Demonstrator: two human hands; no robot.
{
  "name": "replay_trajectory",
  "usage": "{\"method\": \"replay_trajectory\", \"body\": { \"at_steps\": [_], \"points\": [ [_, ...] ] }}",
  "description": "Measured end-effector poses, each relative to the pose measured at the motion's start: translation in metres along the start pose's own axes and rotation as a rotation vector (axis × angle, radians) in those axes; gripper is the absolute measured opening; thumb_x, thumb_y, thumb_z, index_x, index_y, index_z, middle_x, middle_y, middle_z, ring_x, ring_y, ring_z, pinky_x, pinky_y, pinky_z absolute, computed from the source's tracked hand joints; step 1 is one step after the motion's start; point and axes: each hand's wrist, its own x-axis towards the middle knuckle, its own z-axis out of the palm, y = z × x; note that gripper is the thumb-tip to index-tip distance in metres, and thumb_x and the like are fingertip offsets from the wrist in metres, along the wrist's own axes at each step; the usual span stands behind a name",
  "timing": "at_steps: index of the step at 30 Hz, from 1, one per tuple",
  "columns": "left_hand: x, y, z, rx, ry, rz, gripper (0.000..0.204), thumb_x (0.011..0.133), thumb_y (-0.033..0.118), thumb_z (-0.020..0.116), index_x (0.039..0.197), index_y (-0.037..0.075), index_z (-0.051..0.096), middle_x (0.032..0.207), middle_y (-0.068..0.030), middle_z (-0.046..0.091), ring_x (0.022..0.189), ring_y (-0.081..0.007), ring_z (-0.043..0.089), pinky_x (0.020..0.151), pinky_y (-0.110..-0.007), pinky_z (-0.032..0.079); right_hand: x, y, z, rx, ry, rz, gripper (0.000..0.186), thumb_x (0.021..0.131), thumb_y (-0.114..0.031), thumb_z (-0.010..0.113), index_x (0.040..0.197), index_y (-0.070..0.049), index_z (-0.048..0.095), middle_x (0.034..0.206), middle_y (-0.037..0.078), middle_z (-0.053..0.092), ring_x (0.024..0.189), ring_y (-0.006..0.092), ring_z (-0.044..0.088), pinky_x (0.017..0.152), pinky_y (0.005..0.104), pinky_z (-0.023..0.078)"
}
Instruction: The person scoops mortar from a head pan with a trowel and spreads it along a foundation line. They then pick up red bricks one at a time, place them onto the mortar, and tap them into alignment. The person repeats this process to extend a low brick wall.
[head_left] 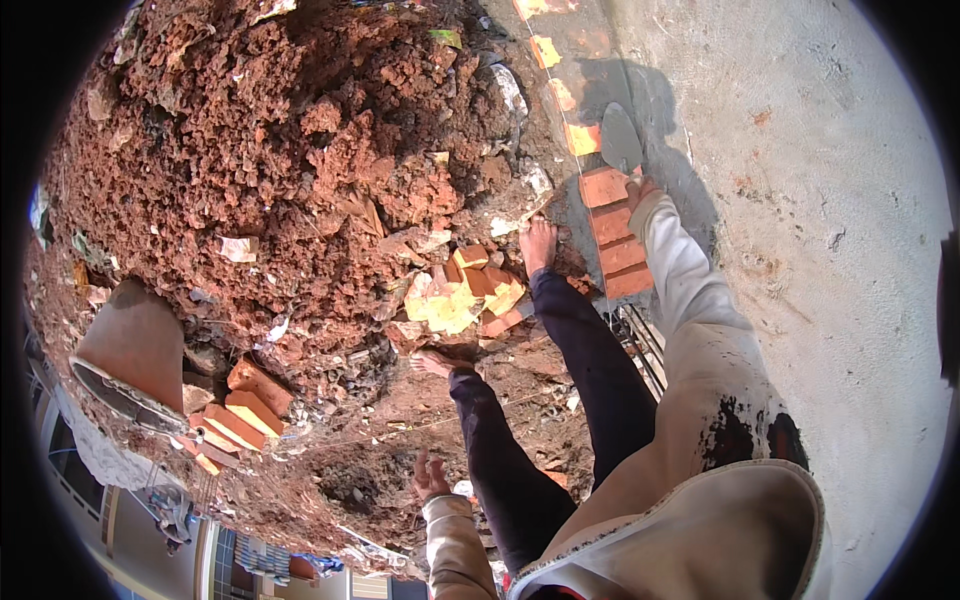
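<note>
Right hand (643, 191)'s wrapped round the trowel (621, 138), blade by the far end of the red bricks (615, 222). Left hand (431, 475)'s got loosely spread fingers, well left of those bricks, like the dirt heap (270, 130).

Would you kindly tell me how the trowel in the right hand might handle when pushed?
The trowel should feel stiff, being flat, grey and metal-looking. It is probably light enough for one hand, since only the right hand holds it, the left hand hanging apart.

The trowel (621, 138) has its handle mostly hidden.
</note>
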Motion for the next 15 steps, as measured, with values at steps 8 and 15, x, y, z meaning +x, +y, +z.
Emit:
{"method": "replay_trajectory", "body": {
  "at_steps": [8, 15],
  "points": [
    [0.053, -0.015, -0.035, -0.191, -0.051, 0.194, 0.041, 0.081, 0.026, 0.063, 0.118, 0.009, 0.056, 0.075, 0.0005, 0.058, 0.06, -0.0069, 0.042, 0.055, -0.022, 0.037, -0.09, -0.082, -0.148, 0.779, -0.071, 0.201, 0.047, 0.084, -0.043, 0.051, 0.097, 0.002, 0.055, 0.077, 0.016, 0.062, 0.07, 0.032, 0.057, 0.068, 0.038, 0.045],
    [0.103, -0.149, -0.16, -0.252, 0.053, 0.165, 0.045, 0.082, 0.027, 0.06, 0.118, 0.001, 0.055, 0.106, -0.013, 0.061, 0.094, -0.0207, 0.059, 0.08, -0.03, 0.047, -0.303, -0.248, -0.227, 0.844, -0.05, -0.628, 0.038, 0.086, -0.028, 0.048, 0.111, 0.001, 0.046, 0.066, 0.006, 0.05, 0.052, 0.0136, 0.048, 0.048, 0.0256, 0.041]
  ]
}}
